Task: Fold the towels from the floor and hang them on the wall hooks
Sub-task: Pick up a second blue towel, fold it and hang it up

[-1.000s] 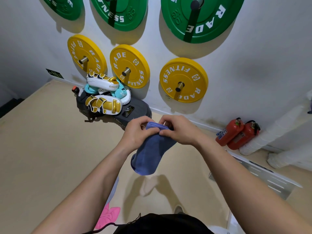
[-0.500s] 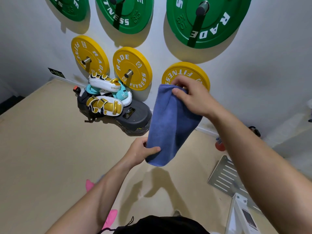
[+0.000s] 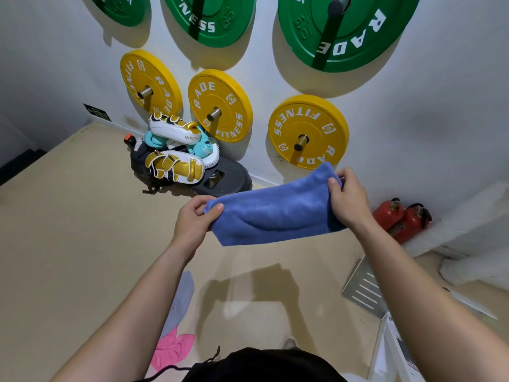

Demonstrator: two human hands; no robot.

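You held the blue towel up in the air above the floor. Your left hand pinched one end. Your right hand gripped the other.

Beige floor: pink towel beside pale grey towel; pad pile, red extinguishers by wall; slotted metal panel.

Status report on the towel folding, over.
Left hand, right hand: each gripping one end. Blue terry towel stretched between them, mid-air. Pink cloth, pale grey cloth on beige floor below; nothing blocking.
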